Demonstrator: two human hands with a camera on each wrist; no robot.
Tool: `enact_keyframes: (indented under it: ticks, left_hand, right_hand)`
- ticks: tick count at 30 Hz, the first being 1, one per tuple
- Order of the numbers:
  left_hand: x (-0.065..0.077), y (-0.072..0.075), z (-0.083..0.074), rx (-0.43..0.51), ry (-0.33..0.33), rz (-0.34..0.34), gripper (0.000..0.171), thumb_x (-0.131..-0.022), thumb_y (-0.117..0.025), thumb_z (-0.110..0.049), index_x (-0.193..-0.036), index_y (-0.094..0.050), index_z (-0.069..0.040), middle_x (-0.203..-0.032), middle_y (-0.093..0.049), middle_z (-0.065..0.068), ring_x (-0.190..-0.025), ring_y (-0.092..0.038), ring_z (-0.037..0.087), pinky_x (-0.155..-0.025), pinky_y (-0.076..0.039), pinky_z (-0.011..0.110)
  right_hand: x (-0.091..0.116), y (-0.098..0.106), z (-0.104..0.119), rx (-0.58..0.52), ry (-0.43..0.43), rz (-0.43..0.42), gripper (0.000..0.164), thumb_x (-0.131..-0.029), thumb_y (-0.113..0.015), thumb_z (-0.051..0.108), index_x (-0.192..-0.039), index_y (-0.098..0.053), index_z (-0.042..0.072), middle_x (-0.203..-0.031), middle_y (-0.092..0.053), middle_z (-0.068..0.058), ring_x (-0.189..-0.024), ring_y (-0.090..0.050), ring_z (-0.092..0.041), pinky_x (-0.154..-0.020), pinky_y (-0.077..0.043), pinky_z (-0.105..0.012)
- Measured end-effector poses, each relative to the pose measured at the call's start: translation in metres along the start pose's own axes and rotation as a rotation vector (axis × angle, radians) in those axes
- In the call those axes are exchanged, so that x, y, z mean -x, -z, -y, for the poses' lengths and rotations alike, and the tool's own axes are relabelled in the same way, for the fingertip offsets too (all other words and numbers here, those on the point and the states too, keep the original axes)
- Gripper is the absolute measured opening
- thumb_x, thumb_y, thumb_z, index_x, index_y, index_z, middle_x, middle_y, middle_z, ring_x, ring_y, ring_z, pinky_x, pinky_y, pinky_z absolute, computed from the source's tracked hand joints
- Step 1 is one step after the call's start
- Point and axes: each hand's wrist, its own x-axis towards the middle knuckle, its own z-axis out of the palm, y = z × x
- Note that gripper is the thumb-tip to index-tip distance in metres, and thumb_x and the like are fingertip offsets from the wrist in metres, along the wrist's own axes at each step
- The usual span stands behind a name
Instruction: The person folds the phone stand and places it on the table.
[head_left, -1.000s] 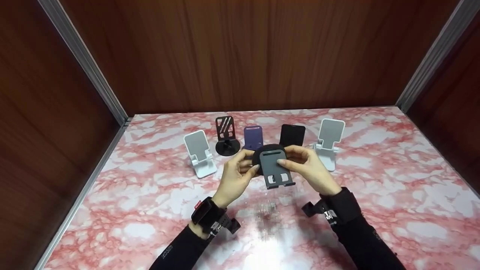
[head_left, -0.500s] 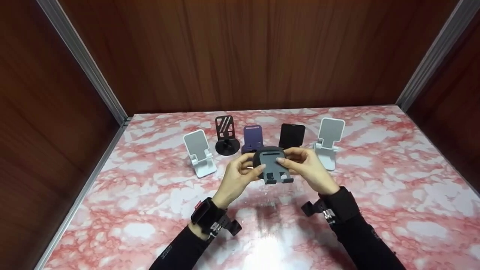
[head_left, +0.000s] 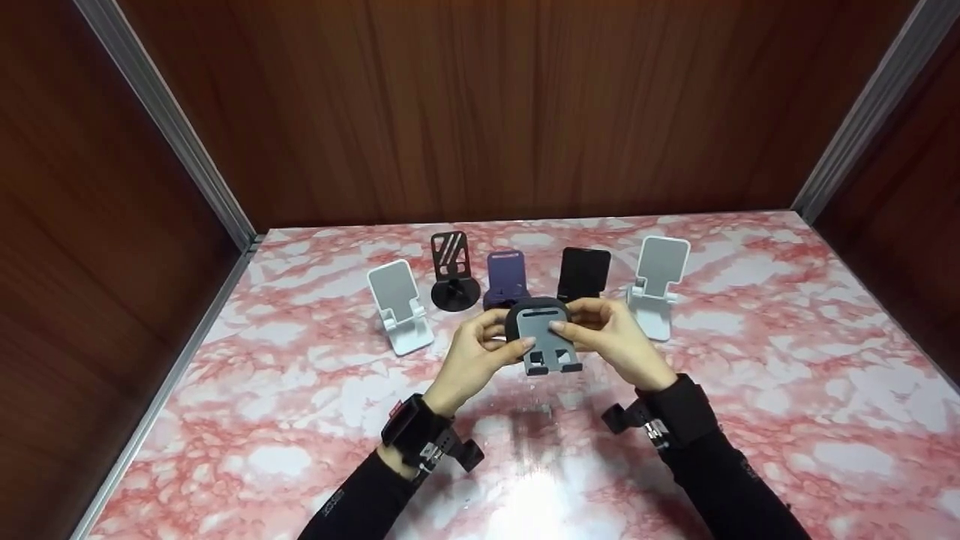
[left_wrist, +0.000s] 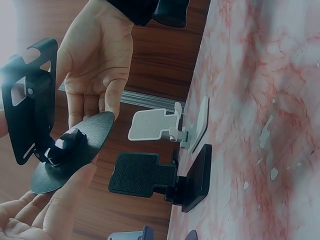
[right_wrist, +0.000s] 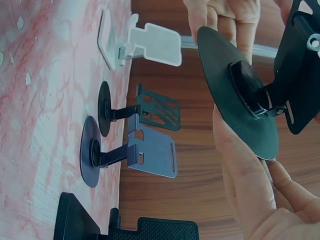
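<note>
Both hands hold a dark grey folding phone stand (head_left: 541, 330) above the table's middle in the head view. Its slotted plate faces the head camera, with two small lips at the bottom edge. The left hand (head_left: 472, 352) grips the left side, thumb on the plate and fingers behind. From the right, the right hand (head_left: 619, 341) pinches it the same way, thumb near the plate's upper right. In the right wrist view the stand's round base (right_wrist: 235, 95) shows, joined to the plate by a hinged arm. Fingers of both hands lie along the base's rim.
Behind the hands stand a white phone stand (head_left: 394, 289), a black slotted one (head_left: 455, 294), a purple one (head_left: 506, 274), a black one (head_left: 585, 268) and another white one (head_left: 661, 262). Wooden panels (head_left: 525, 112) enclose the marbled red-and-white table (head_left: 300, 420).
The held stand has dropped slightly and its plate has tilted, looking shorter and lighter. The left thumb has slid inward onto the plate. The stands behind have stayed put.
</note>
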Motion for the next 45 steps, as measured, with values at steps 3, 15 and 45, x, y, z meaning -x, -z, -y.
enact_keyframes:
  ticks: [3, 15, 45]
  left_hand:
    - [-0.0005, 0.0006, 0.0016, 0.007, 0.004, 0.008, 0.037, -0.087, -0.070, -0.004, -0.119, -0.057, 0.010, -0.101, -0.069, 0.018, -0.083, -0.070, 0.022, -0.078, -0.058, 0.041]
    - [-0.0018, 0.0015, 0.0048, -0.003, 0.016, 0.014, 0.038, -0.086, -0.071, -0.002, -0.120, -0.057, 0.010, -0.103, -0.069, 0.021, -0.084, -0.071, 0.025, -0.079, -0.058, 0.043]
    - [-0.0027, 0.0036, 0.0098, -0.004, 0.033, 0.039, 0.041, -0.086, -0.070, 0.002, -0.122, -0.054, 0.012, -0.104, -0.068, 0.023, -0.086, -0.070, 0.026, -0.074, -0.059, 0.038]
  right_hand:
    - [-0.0003, 0.0001, -0.0001, 0.022, -0.002, 0.000, 0.026, -0.087, -0.072, 0.006, -0.106, -0.063, -0.011, -0.091, -0.069, -0.011, -0.077, -0.066, -0.015, -0.068, -0.059, -0.030]
    - [-0.0001, 0.0005, -0.0006, 0.043, -0.009, 0.021, 0.030, -0.087, -0.072, 0.006, -0.107, -0.061, -0.014, -0.091, -0.068, -0.012, -0.075, -0.066, -0.014, -0.068, -0.059, -0.029]
    - [-0.0024, -0.0002, -0.0061, 0.081, -0.035, 0.030, 0.027, -0.087, -0.072, 0.003, -0.104, -0.060, -0.015, -0.085, -0.068, -0.014, -0.070, -0.067, -0.017, -0.064, -0.060, -0.036]
